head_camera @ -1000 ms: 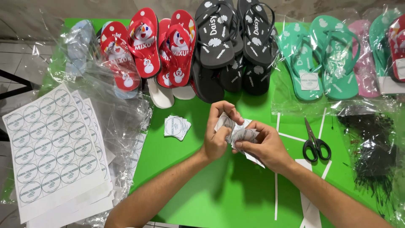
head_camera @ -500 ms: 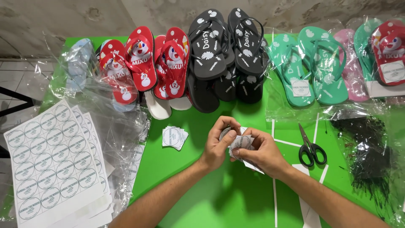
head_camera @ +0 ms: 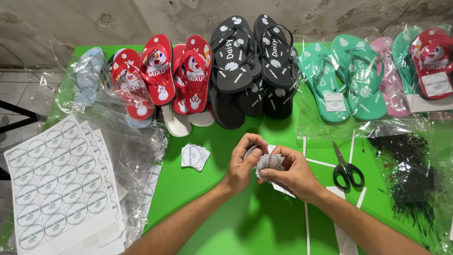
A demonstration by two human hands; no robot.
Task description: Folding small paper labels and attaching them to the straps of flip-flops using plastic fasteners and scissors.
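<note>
Head view puts both my hands together over the green surface [head_camera: 212,222], just below the row of sandals. My left hand [head_camera: 243,165] and right hand [head_camera: 290,172] are closed on one small sticker [head_camera: 269,162], pinched between thumbs and fingertips, with a few white paper scraps [head_camera: 283,189] tucked under the right hand.

I judge the sticker to be very light and thin, limp enough to curl or crease if squeezed hard. Its backing is probably slick, and the glue side would cling to skin, so I would hold it by the edges only, with fingertips at a corner rather than flat on the face.

It looks like a small pale piece with a round grey-green ring printed on it; the fingers cover much of it, so I cannot tell whether the backing is partly peeled.

Near my left hand lies a small stack [head_camera: 195,156] of cut stickers of the same kind. Sheets [head_camera: 54,184] of uncut round stickers sit at the far left on clear wrap. Scissors [head_camera: 347,169] lie just right of my right hand, beside thin white strips [head_camera: 306,217].
</note>
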